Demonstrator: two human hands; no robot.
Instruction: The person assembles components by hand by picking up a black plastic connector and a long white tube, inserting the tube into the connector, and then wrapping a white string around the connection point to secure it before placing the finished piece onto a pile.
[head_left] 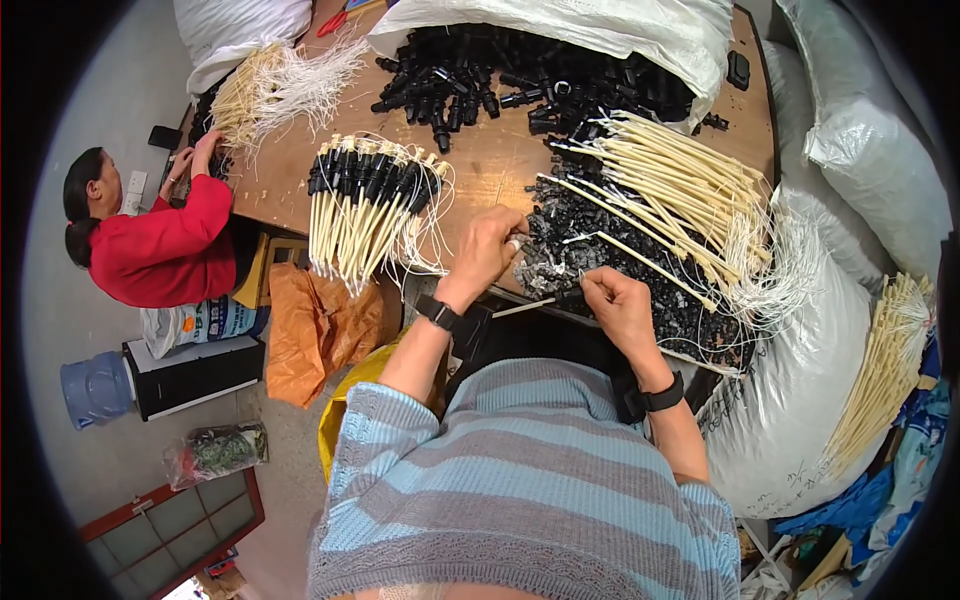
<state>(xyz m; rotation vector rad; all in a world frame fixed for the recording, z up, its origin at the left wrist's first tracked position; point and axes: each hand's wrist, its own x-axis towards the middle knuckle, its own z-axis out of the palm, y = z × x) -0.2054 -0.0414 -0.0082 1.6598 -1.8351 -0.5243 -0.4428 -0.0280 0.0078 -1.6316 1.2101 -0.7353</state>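
My right hand (620, 305) is closed in a pinch at the table's near edge. At its fingertips is a dark fitting with a cream tube (523, 307) sticking out to the left. My left hand (488, 245) is curled at the left edge of a heap of small black and clear plastic parts (590, 240); whatever its fingers hold is hidden. Cream tubes with white strings (680, 175) lie over that heap on the right. To the left of my left hand sits a bundle of cream tubes fitted with black connectors (365, 195), strings trailing from it.
Black connectors (455, 90) spill from a white sack (580, 25) at the back. A person in red (165, 240) works at the far left beside more stringed tubes (250, 105). Full white sacks (800, 380) crowd the right side. An orange bag (310, 335) stands left of me.
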